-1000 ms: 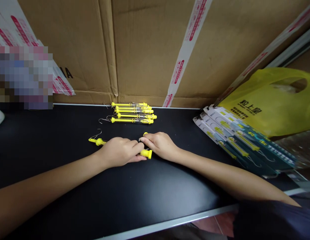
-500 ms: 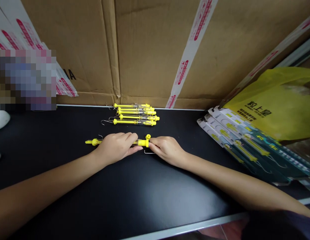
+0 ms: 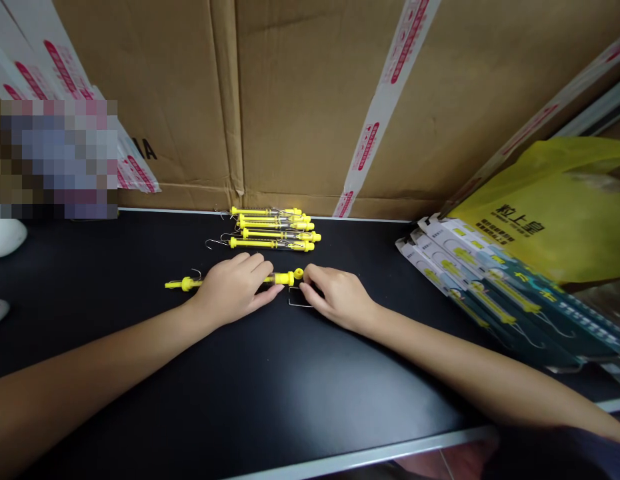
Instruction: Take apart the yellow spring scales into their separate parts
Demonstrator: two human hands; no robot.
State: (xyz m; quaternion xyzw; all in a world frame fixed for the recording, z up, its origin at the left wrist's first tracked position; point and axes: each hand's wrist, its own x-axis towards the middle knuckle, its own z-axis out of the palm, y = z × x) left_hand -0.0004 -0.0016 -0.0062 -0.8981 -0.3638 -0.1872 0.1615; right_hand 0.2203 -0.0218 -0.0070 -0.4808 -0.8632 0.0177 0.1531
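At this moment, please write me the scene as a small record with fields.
Left hand: closed around slim yellow plastic tool with wire hook
Right hand: beside small round yellow cap, grip unclear; bent metal wire alongside
Beyond hands: row of similar yellow hooked tools
Right side: printed cardboard boxes, translucent yellow plastic bag
Surface: black tabletop

On the tabletop (image 3: 310,393), a group of spring scales (image 3: 260,235) lies side by side at the back, before a tall cardboard box (image 3: 300,100). In front of the group, one spring scale (image 3: 284,279) runs crosswise under the left hand (image 3: 235,287), both ends protruding. Just beyond its right end sits an end cap (image 3: 299,274), beside the right hand (image 3: 337,293); a wire hook (image 3: 300,306) extends leftward from that hand's fingers. Farther right, retail cartons (image 3: 470,287) lean in overlapping rows, a plastic bag (image 3: 530,200) behind them.
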